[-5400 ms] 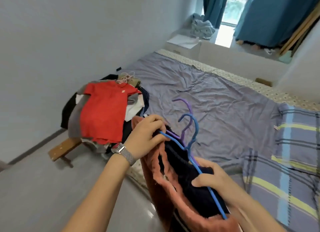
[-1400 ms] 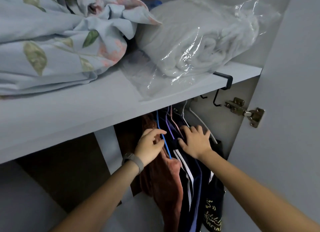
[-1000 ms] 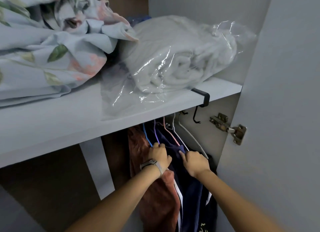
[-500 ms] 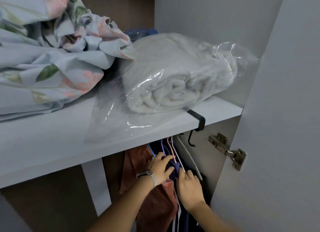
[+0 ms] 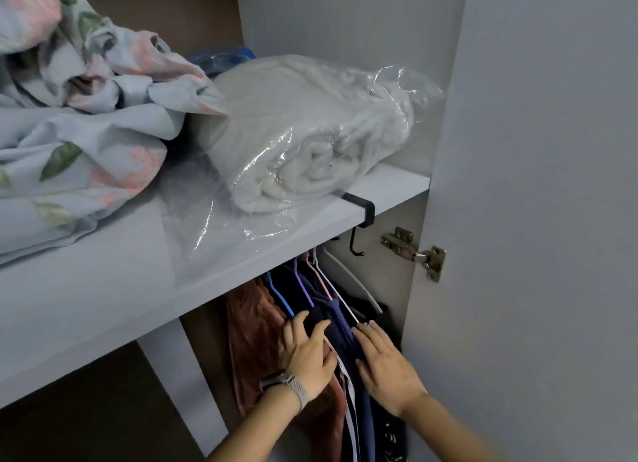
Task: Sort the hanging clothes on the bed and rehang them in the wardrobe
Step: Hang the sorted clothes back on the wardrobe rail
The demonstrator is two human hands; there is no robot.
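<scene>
Clothes (image 5: pixel 331 327) hang close together under the wardrobe shelf (image 5: pixel 103 309), in the right part of the wardrobe, and both hands are on them. The rust-brown garment (image 5: pixel 255 337) is the leftmost one, on a blue hanger (image 5: pixel 280 297); to its right come dark navy pieces on a purple hanger (image 5: pixel 303 289), a pink hanger (image 5: pixel 322 284) and a white hanger (image 5: pixel 340 297), and 1 more white hanger (image 5: pixel 359 287) carries a black garment (image 5: pixel 386 315) nearest to the side wall. The left hand (image 5: pixel 309 354), with a watch (image 5: pixel 283 384) on its wrist, rests on the seam between the rust-brown garment and the navy fabric; its fingers are spread and only slightly bent, and they press on the cloth without closing around it. The right hand (image 5: pixel 386 365) lies flat on the navy and black clothes just beside it, fingers straight and close together, tips touching the fabric near the lower end of the white hanger. Between the 2 hands a narrow strip of navy cloth with white stripes is visible. On the shelf above lies a white blanket in a clear plastic bag (image 5: pixel 310 133), and to its left a crumpled floral sheet (image 5: pixel 79 123) that touches the bag. A black hook (image 5: pixel 362 220) is clipped over the shelf edge, and a metal hinge (image 5: pixel 414 251) joins the open door (image 5: pixel 538 220) on the right.
</scene>
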